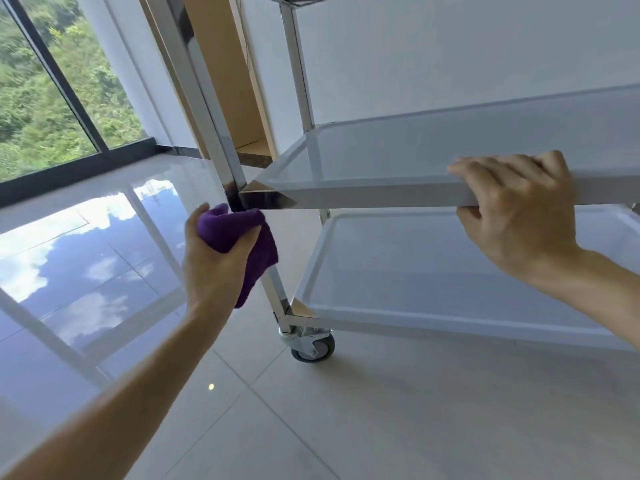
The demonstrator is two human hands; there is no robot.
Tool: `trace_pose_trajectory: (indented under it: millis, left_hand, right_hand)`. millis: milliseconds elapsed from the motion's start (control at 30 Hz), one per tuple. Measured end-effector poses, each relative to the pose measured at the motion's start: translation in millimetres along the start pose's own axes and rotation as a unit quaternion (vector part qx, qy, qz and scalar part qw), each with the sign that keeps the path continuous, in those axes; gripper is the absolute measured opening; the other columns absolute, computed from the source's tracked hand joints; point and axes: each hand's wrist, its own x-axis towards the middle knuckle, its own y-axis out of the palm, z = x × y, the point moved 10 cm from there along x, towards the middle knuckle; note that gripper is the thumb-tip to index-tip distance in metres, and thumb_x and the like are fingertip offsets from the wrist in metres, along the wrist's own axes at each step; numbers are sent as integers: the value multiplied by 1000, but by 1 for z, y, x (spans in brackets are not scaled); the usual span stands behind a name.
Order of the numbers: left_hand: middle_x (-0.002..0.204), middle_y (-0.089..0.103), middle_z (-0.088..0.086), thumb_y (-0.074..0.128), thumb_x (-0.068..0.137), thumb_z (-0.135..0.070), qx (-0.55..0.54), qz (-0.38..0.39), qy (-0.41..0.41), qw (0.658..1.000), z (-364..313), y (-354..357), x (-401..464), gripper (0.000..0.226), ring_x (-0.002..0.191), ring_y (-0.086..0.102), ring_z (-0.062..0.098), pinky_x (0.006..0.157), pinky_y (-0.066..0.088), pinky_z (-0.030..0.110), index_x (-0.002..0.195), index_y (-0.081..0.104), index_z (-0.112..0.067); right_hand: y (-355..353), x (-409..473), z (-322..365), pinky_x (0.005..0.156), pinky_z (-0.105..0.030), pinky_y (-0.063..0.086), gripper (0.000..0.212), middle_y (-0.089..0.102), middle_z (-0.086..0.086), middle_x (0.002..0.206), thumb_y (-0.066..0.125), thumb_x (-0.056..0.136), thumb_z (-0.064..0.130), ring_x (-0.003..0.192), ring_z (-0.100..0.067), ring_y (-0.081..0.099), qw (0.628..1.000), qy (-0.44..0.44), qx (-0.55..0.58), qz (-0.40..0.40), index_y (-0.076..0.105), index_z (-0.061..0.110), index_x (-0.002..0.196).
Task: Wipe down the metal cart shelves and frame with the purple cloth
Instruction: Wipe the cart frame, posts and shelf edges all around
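The metal cart fills the right half of the view, with a middle shelf (398, 157) and a lower shelf (433, 271). Its shiny near-left post (204, 109) runs down to a castor wheel (313, 346). My left hand (214, 268) grips the bunched purple cloth (242, 237) and wraps it around that post just below the middle shelf's corner. My right hand (516, 213) holds the front rim of the middle shelf, fingers over the top and thumb underneath.
Glossy floor tiles (346, 410) reflect the sky at the left. A large window (52, 91) with a dark frame stands at the far left. A wooden cabinet panel (225, 64) and a white wall lie behind the cart.
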Motion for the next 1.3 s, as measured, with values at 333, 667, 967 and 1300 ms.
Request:
trace_pose_trajectory:
  millis: [333,667,967,1300]
  left_hand:
    - [105,61,-18,83,71,-40,5,-26,-86,996,89,47,4,58,94,58,-5,68,45,16,117,48,-42]
    - [98,62,-19,85,72,-40,34,2,-183,983,154,56,-38,53,89,59,-5,58,45,12,112,49,-41]
    - [105,62,-18,80,68,-46,-25,-99,-51,994,63,45,12,66,88,59,-13,66,47,2,124,45,-41]
    - [97,60,-5,79,75,-45,230,87,-191,950,159,42,-38,57,87,57,19,70,44,32,117,46,-27]
  right_hand:
    - [-1,-2,-7,79,-41,32,35,75,-6,102,57,80,11,94,-33,67,999,14,34,-29,66,14,114]
    - [0,-3,-6,76,-40,29,32,74,-4,93,55,81,10,85,-33,64,998,15,9,-59,66,14,111]
    - [-1,-2,-5,79,-41,28,34,75,-6,96,54,80,12,86,-35,64,999,21,19,-46,66,15,112]
    - [0,-2,-5,81,-40,27,37,73,-7,99,54,80,10,90,-35,63,999,27,18,-14,64,11,115]
